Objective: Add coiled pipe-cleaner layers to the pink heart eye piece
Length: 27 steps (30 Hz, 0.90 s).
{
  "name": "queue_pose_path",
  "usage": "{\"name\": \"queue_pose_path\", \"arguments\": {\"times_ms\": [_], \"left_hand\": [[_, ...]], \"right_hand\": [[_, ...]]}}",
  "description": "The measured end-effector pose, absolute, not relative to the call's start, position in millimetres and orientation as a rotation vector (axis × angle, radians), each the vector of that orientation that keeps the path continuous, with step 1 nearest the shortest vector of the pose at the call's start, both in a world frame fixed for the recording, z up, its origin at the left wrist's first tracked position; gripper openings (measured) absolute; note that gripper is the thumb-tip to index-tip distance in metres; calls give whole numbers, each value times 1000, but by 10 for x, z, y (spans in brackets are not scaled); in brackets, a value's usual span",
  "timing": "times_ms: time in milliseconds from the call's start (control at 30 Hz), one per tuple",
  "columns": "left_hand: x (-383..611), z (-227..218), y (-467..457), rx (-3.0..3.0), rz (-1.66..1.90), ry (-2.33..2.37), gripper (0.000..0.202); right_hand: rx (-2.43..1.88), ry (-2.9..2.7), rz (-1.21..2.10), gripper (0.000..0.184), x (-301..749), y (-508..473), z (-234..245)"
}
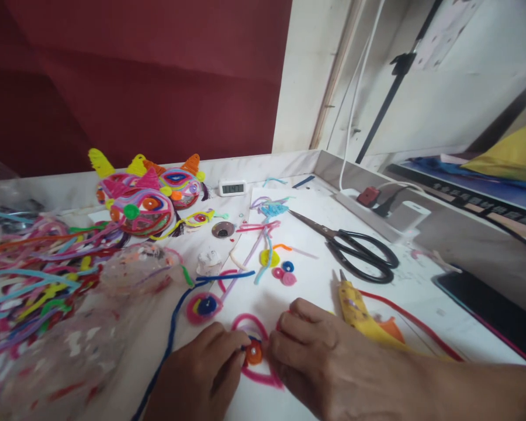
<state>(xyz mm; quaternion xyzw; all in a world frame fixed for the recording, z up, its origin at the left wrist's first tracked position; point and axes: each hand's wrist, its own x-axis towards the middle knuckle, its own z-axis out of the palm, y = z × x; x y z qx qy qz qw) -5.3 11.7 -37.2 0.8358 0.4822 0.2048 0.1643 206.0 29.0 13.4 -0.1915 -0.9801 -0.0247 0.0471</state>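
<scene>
Both hands meet at the near edge of the white table (421, 292). My left hand (201, 374) and my right hand (315, 356) pinch from either side a small orange coiled pipe-cleaner disc (253, 353). The disc lies inside a pink pipe-cleaner loop (249, 323) on the table. A long blue pipe cleaner (170, 333) runs past my left hand. Just beyond it sits a pink and blue coil (204, 306).
A yellow glue gun (355, 307) lies right of my right hand, black scissors (355, 248) behind it. Small coils (283, 272) and loose strands lie mid-table. A heap of coloured pipe cleaners (30, 263) fills the left. Finished colourful faces (149, 199), a small clock (232, 187), a phone (491, 304).
</scene>
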Motion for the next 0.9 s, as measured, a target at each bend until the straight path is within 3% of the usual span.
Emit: {"name": "queue_pose_path", "arguments": {"times_ms": [400,633,900], "left_hand": [[-91,-443,81,2593,585,1350,28],[-56,-403,45,2725,607,1403,38],[-78,-431,57,2667,736,1310,32]], "right_hand": [[-503,-3072,-149,10,2095,324,143],[-669,-3085,28,20,2068,351,204],[-641,-3138,81,18,2054,384,265]]}}
